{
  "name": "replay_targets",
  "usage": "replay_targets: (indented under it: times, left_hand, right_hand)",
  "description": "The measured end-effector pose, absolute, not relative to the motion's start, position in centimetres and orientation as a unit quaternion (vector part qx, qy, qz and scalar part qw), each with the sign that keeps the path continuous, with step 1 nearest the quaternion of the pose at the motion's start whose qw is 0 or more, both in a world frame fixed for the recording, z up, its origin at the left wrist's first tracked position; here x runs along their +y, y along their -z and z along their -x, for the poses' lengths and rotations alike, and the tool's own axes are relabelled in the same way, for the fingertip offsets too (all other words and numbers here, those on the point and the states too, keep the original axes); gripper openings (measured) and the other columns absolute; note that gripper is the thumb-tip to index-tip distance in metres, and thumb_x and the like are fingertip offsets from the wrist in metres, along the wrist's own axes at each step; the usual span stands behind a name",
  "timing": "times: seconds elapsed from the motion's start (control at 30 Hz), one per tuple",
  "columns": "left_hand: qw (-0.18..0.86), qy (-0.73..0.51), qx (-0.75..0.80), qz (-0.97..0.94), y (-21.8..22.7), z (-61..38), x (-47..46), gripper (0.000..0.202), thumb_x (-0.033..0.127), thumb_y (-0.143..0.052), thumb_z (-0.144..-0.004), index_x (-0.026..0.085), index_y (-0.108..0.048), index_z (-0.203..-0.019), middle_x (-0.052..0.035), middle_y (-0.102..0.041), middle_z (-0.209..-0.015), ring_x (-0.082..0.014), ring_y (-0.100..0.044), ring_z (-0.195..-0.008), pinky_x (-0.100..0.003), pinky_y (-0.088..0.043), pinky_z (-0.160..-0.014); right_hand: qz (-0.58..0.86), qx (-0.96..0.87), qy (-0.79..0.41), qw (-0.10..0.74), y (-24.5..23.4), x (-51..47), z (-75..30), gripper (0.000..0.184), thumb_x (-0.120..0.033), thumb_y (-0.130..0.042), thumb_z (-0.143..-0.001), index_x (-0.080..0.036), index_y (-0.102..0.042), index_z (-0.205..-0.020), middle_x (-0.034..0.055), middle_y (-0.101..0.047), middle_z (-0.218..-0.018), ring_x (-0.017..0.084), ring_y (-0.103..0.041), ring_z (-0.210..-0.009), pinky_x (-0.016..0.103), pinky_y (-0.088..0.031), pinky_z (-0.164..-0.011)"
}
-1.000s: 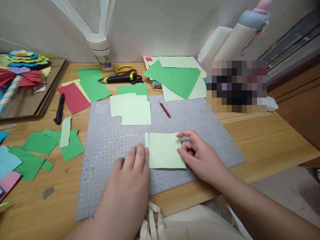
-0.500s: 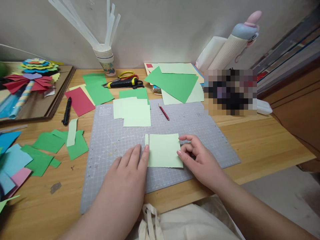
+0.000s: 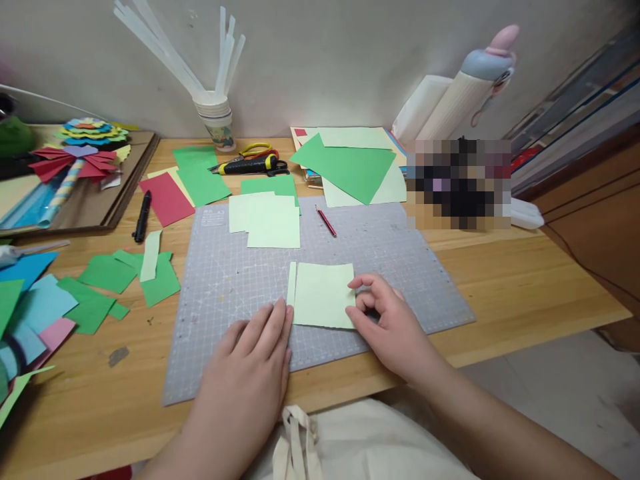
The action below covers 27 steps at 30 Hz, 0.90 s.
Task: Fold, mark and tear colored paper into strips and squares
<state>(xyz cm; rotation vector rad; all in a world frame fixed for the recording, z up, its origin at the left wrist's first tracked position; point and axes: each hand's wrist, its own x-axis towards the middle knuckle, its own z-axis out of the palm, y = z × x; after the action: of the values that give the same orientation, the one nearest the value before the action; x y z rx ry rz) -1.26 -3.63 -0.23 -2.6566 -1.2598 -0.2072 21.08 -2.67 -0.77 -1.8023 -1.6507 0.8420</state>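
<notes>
A pale green paper square (image 3: 323, 293) lies on the grey cutting mat (image 3: 240, 267) in front of me. Close along its left side is a narrow pale green strip (image 3: 291, 280), with a thin gap between the two. My left hand (image 3: 250, 353) rests flat on the mat, fingers stretched out, its fingertips at the strip's lower end. At the square's right edge my right hand (image 3: 387, 320) is curled, with thumb and forefinger gripping the paper's margin; its other fingers are bent and partly hidden.
Farther up the mat lie pale green sheets (image 3: 273, 223) and a red pencil (image 3: 326, 221). A utility knife (image 3: 247, 165) and scissors (image 3: 257, 150) lie behind. Green scraps (image 3: 107, 273) and a black pen (image 3: 143, 217) are at left; paper cups with straws (image 3: 215, 120) stand behind.
My left hand has slid down toward me, showing more of the strip. My right hand still grips the square's right edge. The view has shifted slightly.
</notes>
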Motion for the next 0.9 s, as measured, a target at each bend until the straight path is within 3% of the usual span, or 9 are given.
replay_targets:
  times: [0.27, 0.4, 0.53, 0.7, 0.83, 0.9]
  left_hand:
    - [0.071, 0.076, -0.432, 0.896, 0.3, 1.6, -4.0, 0.042, 0.019, -0.037, -0.094, 0.008, -0.055, -0.131, -0.0089, -0.059, -0.137, -0.0266, -0.055, -0.119, -0.042, -0.041, -0.092]
    - [-0.082, 0.096, -0.471, 0.873, -0.6, 2.4, -2.4, 0.040, 0.028, -0.037, -0.096, 0.020, -0.057, -0.130, -0.0064, -0.060, -0.132, -0.0249, -0.056, -0.116, -0.042, -0.045, -0.093]
    - [-0.242, 0.107, -0.534, 0.803, -1.9, 1.8, 1.6, 0.029, 0.026, -0.041, -0.095, 0.023, -0.063, -0.114, -0.0047, -0.064, -0.115, -0.0200, -0.060, -0.103, -0.036, -0.049, -0.089]
    - [-0.249, 0.082, -0.542, 0.798, -2.0, -0.2, 6.8, 0.024, 0.027, -0.062, -0.085, 0.020, -0.061, -0.107, -0.0054, -0.062, -0.109, -0.0205, -0.059, -0.099, -0.037, -0.049, -0.088]
    - [-0.254, 0.042, -0.541, 0.801, -2.0, -1.2, 8.0, 0.026, 0.037, -0.058, -0.091, 0.017, -0.061, -0.108, -0.0065, -0.063, -0.109, -0.0179, -0.061, -0.095, -0.039, -0.053, -0.083]
    - [-0.259, 0.036, -0.542, 0.799, -2.2, -1.6, 7.6, 0.028, 0.038, -0.055, -0.093, 0.018, -0.060, -0.111, -0.0074, -0.062, -0.114, -0.0178, -0.061, -0.097, -0.039, -0.053, -0.085]
  right_hand:
    - [0.672, -0.635, -0.293, 0.243, 0.5, -3.0, -22.4, 0.016, -0.026, -0.048, -0.086, -0.027, -0.048, -0.103, -0.0058, -0.054, -0.061, 0.021, -0.056, -0.078, 0.036, -0.041, -0.080]
    - [0.645, -0.673, -0.283, 0.226, 0.0, -2.4, -24.6, 0.012, -0.029, -0.047, -0.091, -0.026, -0.057, -0.097, -0.0002, -0.066, -0.080, 0.020, -0.060, -0.079, 0.033, -0.045, -0.070]
    - [0.605, -0.725, -0.214, 0.251, -0.9, 0.0, -27.3, 0.015, -0.026, -0.048, -0.092, -0.025, -0.062, -0.097, 0.0025, -0.070, -0.097, 0.020, -0.065, -0.087, 0.033, -0.048, -0.075]
    - [0.518, -0.794, -0.107, 0.300, -4.7, 5.3, -27.7, 0.020, -0.022, -0.048, -0.093, -0.023, -0.066, -0.101, 0.0049, -0.072, -0.101, 0.021, -0.066, -0.090, 0.034, -0.049, -0.078]
    - [0.493, -0.805, -0.110, 0.309, -7.8, 9.3, -25.9, 0.019, -0.022, -0.049, -0.091, -0.024, -0.067, -0.097, 0.0035, -0.070, -0.093, 0.019, -0.063, -0.081, 0.032, -0.047, -0.073]
    - [0.488, -0.782, -0.150, 0.357, -7.8, 10.9, -25.0, 0.017, -0.023, -0.050, -0.090, -0.023, -0.066, -0.096, 0.0014, -0.066, -0.084, 0.017, -0.059, -0.074, 0.030, -0.045, -0.069]
